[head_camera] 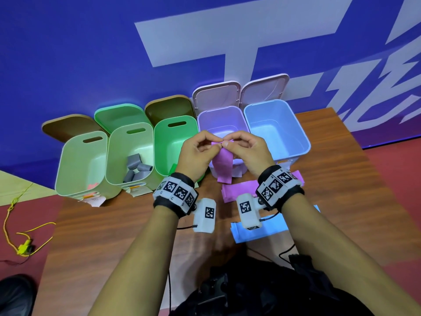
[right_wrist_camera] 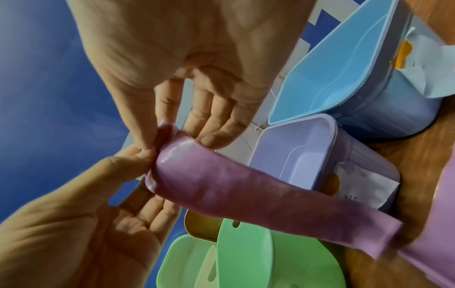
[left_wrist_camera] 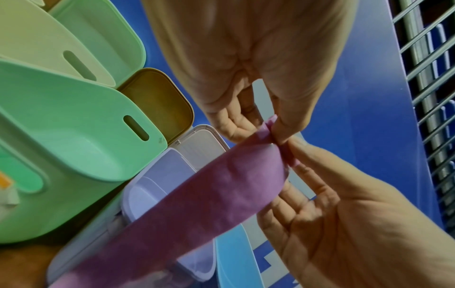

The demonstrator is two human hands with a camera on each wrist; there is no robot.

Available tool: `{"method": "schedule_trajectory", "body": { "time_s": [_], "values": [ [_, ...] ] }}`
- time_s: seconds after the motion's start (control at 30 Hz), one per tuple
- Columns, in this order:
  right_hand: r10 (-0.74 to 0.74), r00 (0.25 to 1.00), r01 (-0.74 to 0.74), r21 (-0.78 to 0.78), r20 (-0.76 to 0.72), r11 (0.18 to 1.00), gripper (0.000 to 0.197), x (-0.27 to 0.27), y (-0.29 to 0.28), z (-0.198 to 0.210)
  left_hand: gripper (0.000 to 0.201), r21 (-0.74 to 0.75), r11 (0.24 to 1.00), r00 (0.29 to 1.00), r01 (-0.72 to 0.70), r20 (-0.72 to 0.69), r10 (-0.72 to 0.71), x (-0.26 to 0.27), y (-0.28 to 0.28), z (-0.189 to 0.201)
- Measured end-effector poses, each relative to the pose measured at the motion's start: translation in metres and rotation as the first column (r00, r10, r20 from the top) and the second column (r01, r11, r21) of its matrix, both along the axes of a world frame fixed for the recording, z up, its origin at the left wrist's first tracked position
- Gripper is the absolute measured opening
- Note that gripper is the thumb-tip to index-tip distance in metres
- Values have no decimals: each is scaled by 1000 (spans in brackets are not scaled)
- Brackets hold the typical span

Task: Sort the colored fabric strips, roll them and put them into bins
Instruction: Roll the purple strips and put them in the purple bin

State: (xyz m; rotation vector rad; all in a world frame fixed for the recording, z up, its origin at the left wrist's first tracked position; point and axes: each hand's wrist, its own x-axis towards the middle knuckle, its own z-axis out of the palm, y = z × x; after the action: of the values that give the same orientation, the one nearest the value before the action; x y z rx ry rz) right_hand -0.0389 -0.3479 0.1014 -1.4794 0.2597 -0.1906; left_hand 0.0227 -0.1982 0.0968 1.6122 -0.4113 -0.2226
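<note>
A purple fabric strip [head_camera: 224, 166] hangs in the air in front of the lilac bin [head_camera: 205, 119]. My left hand [head_camera: 214, 145] and right hand [head_camera: 229, 143] both pinch its top end, which is folded over into a small first turn. In the left wrist view the strip [left_wrist_camera: 209, 204] runs down from the left hand [left_wrist_camera: 273, 126] and the right hand [left_wrist_camera: 290, 155]. The right wrist view shows the same strip [right_wrist_camera: 246, 185] over the lilac bin [right_wrist_camera: 332, 140]. More purple strips [head_camera: 234, 190] and light blue strips [head_camera: 250, 234] lie on the table.
Several open bins stand in a row at the table's far edge: a pale green one [head_camera: 66, 160], one holding grey rolls [head_camera: 136, 167], a bright green one [head_camera: 159, 142], the lilac one and a blue one [head_camera: 296, 128]. A blue wall rises behind them.
</note>
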Motion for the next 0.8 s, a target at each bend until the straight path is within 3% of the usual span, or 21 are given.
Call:
{"method": "schedule_trajectory", "body": {
  "time_s": [0.57, 0.8],
  "values": [
    [-11, 999, 11, -16, 34, 1000, 15, -5, -4, -3, 7, -19, 1000, 988, -8, -157, 5, -6, -3, 5],
    [-25, 1000, 24, 39, 12, 999, 16, -6, -5, -2, 14, -21, 999, 993, -26, -113, 23, -3, -3, 4]
  ]
}}
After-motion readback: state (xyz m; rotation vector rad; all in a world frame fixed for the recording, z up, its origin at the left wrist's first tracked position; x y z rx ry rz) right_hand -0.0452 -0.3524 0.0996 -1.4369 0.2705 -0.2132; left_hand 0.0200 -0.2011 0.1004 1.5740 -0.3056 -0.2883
